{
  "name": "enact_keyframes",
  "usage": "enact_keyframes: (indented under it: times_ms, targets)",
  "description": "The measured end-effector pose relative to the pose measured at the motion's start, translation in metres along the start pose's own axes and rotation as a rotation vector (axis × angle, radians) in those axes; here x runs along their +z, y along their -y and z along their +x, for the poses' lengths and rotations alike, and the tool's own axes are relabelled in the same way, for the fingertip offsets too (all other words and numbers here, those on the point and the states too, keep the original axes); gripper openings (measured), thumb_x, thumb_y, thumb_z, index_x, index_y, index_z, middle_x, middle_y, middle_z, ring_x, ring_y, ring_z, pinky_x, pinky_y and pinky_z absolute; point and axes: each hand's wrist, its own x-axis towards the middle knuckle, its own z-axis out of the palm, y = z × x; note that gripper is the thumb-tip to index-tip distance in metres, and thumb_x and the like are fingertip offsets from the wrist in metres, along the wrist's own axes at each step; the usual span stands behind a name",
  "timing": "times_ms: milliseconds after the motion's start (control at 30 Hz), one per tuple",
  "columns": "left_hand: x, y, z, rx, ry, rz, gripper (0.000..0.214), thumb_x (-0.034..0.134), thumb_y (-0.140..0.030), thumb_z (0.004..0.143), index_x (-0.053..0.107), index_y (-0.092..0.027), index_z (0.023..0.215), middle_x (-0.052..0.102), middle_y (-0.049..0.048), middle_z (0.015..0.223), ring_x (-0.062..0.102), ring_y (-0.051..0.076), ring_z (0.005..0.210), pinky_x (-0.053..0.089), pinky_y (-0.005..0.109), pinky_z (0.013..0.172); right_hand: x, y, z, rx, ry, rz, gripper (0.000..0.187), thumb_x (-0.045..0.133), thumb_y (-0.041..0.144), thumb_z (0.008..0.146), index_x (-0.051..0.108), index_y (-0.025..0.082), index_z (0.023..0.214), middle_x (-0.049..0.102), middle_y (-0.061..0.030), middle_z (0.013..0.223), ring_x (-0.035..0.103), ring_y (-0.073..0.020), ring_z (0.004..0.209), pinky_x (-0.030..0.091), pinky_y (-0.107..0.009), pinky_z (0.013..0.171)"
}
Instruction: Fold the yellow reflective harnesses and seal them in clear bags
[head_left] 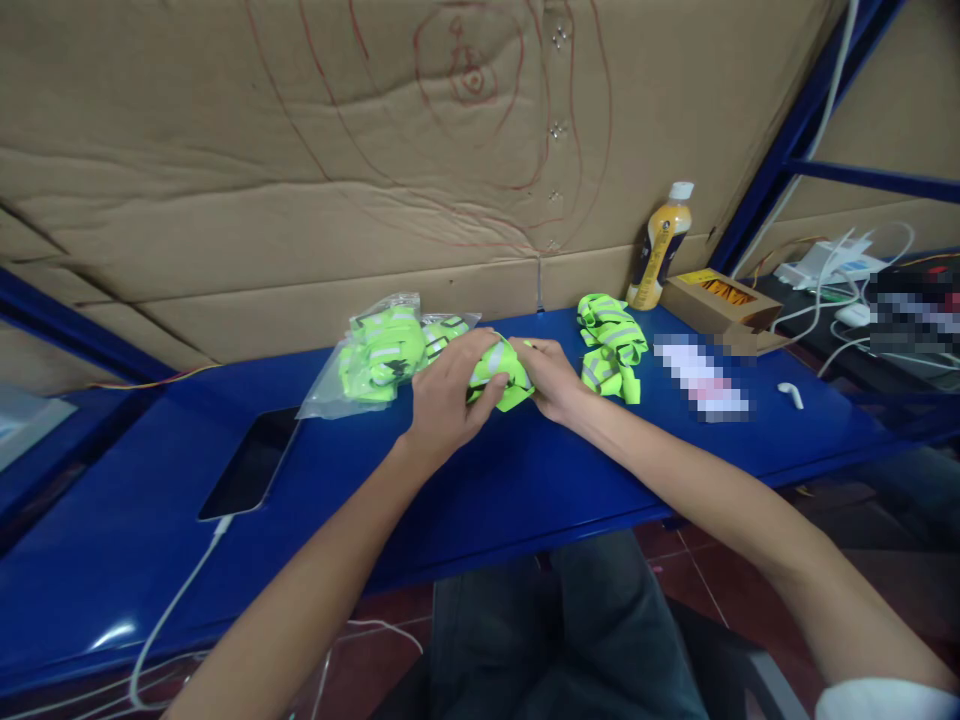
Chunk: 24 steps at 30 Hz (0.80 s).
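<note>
Between my hands is a folded bundle of neon-yellow reflective strap [491, 366] with silver stripes, just above the blue table. My left hand [452, 385] wraps over its left side, thumb across the front. At its right side, my right hand [551, 375] grips the bundle with the fingers partly hidden behind it. Left of my hands, similar neon straps lie in a clear plastic bag [381, 352], and another bagged bundle [444, 332] sits partly behind my left hand. To the right lies a loose heap of neon reflective straps [611, 340] outside any bag.
A phone [253, 462] with a white charging cable [174, 610] lies at left on the blue table [495, 490]. At the back right stand a yellow drink bottle [661, 245] and an open cardboard box [720, 305]. A white earbud [790, 395] lies near a blurred-out item.
</note>
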Motion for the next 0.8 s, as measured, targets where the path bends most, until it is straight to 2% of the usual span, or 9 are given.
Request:
enact_keyframes:
  times_ms: [67, 133, 300, 400, 533, 600, 667, 733, 800]
  targets:
    - [0.002, -0.010, 0.003, -0.170, -0.063, -0.062, 0.039, 0.054, -0.045, 0.111, 0.069, -0.018, 0.134, 0.080, 0.0137, 0.126, 0.078, 0.026, 0.116, 0.059, 0.036, 0.100, 0.003, -0.005, -0.001, -0.229, -0.064, -0.046, 0.025, 0.082, 0.037, 0.073, 0.064, 0.019, 0.066, 0.057, 0.0055, 0.062, 0.053, -0.0111, 0.059, 0.043, -0.026, 0.058]
    - [0.005, -0.017, 0.005, -0.314, -0.102, -0.115, 0.039, 0.054, -0.047, 0.111, 0.073, -0.018, 0.129, 0.082, 0.0109, 0.117, 0.080, 0.024, 0.105, 0.059, 0.034, 0.094, 0.003, -0.007, -0.001, -0.439, -0.124, -0.154, 0.021, 0.074, 0.036, 0.077, 0.066, 0.020, 0.065, 0.059, 0.0048, 0.064, 0.053, -0.0121, 0.064, 0.043, -0.028, 0.065]
    - [0.011, -0.017, 0.010, -0.627, -0.041, -0.329, 0.039, 0.057, -0.048, 0.107, 0.081, -0.020, 0.094, 0.076, 0.0022, 0.082, 0.071, 0.020, 0.079, 0.052, 0.032, 0.078, -0.001, -0.009, -0.002, -0.779, -0.206, -0.473, 0.022, 0.066, 0.033, 0.089, 0.068, 0.021, 0.071, 0.066, 0.0017, 0.070, 0.059, -0.0157, 0.071, 0.046, -0.032, 0.074]
    - [0.014, -0.012, 0.011, -0.790, -0.030, -0.524, 0.039, 0.063, -0.050, 0.102, 0.076, -0.021, 0.080, 0.066, -0.0001, 0.070, 0.063, 0.019, 0.072, 0.049, 0.030, 0.069, -0.001, -0.009, -0.004, -0.997, -0.191, -0.621, 0.025, 0.062, 0.029, 0.096, 0.066, 0.022, 0.073, 0.066, -0.0003, 0.073, 0.061, -0.0167, 0.073, 0.048, -0.033, 0.073]
    - [0.017, -0.013, 0.012, -0.982, -0.013, -0.872, 0.033, 0.072, -0.047, 0.092, 0.066, -0.020, 0.073, 0.059, -0.0009, 0.070, 0.060, 0.016, 0.068, 0.049, 0.028, 0.064, -0.002, -0.011, -0.004, -1.295, -0.083, -0.727, 0.021, 0.059, 0.026, 0.102, 0.071, 0.023, 0.085, 0.074, -0.0049, 0.085, 0.069, -0.0185, 0.081, 0.057, -0.035, 0.078]
    - [0.018, -0.015, 0.012, -1.039, -0.037, -0.941, 0.030, 0.074, -0.046, 0.088, 0.066, -0.020, 0.075, 0.059, -0.0012, 0.071, 0.060, 0.016, 0.068, 0.050, 0.028, 0.064, -0.003, -0.011, -0.004, -1.326, -0.032, -0.749, 0.018, 0.057, 0.028, 0.103, 0.074, 0.023, 0.101, 0.078, -0.0066, 0.094, 0.073, -0.0202, 0.088, 0.060, -0.037, 0.084]
    - [0.019, -0.014, 0.011, -0.989, -0.132, -0.841, 0.025, 0.075, -0.043, 0.087, 0.070, -0.020, 0.081, 0.065, -0.0003, 0.077, 0.063, 0.017, 0.074, 0.053, 0.029, 0.071, -0.002, -0.012, -0.005, -1.234, -0.008, -0.713, 0.025, 0.057, 0.032, 0.104, 0.074, 0.024, 0.119, 0.080, -0.0076, 0.104, 0.075, -0.0222, 0.097, 0.061, -0.042, 0.095]
    - [0.018, -0.011, 0.010, -0.852, -0.211, -0.608, 0.023, 0.075, -0.042, 0.088, 0.074, -0.019, 0.089, 0.072, 0.0011, 0.085, 0.067, 0.019, 0.081, 0.055, 0.032, 0.080, 0.001, -0.011, -0.008, -1.047, 0.011, -0.616, 0.031, 0.057, 0.036, 0.104, 0.073, 0.025, 0.128, 0.081, -0.0084, 0.118, 0.075, -0.0236, 0.112, 0.058, -0.045, 0.108]
    - [0.014, -0.007, 0.009, -0.685, -0.235, -0.351, 0.025, 0.075, -0.043, 0.089, 0.077, -0.020, 0.098, 0.078, 0.0030, 0.093, 0.071, 0.022, 0.089, 0.056, 0.036, 0.089, 0.005, -0.008, -0.011, -0.823, 0.030, -0.479, 0.031, 0.061, 0.040, 0.104, 0.076, 0.029, 0.128, 0.079, -0.0064, 0.132, 0.071, -0.0230, 0.128, 0.053, -0.043, 0.118]
